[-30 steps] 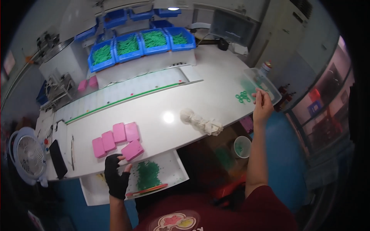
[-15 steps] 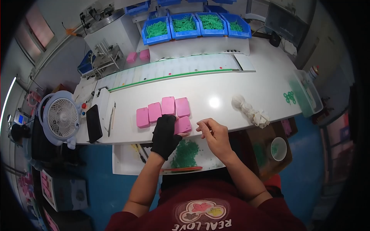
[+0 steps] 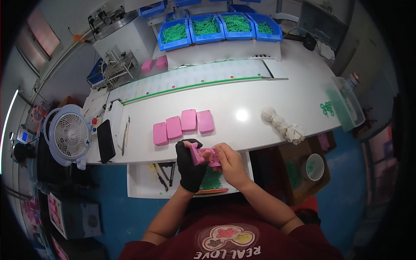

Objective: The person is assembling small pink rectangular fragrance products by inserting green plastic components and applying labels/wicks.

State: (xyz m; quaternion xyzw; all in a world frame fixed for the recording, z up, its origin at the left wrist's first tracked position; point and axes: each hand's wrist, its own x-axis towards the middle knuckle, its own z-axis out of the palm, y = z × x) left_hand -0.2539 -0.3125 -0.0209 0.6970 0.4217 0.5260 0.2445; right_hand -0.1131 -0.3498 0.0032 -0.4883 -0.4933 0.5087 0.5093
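Note:
A pink rubber mould (image 3: 198, 157) is held between both hands over the table's front edge, its two halves seeming to be bent apart. My left hand (image 3: 189, 172), in a black glove with bare fingertips, wraps around its left side. The bare fingers of my right hand (image 3: 232, 164) pinch its right side. My fingers hide much of the mould's inside. Just beyond my hands, several closed pink moulds (image 3: 189, 121) lie side by side on the white table (image 3: 242, 95).
Below my hands, an open white drawer (image 3: 139, 188) holds green bits (image 3: 211, 178) and pens. A white cloth bundle (image 3: 281, 125) lies right, green rings (image 3: 326, 108) beyond it. Left are tweezers (image 3: 125, 136), a phone (image 3: 105, 139) and a fan (image 3: 69, 133). Blue bins (image 3: 175, 42) stand behind the conveyor (image 3: 186, 80).
The mould has been lifted off the table toward me and is opening. My right hand has moved in to grip it. Coloured dots on the conveyor have shifted left.

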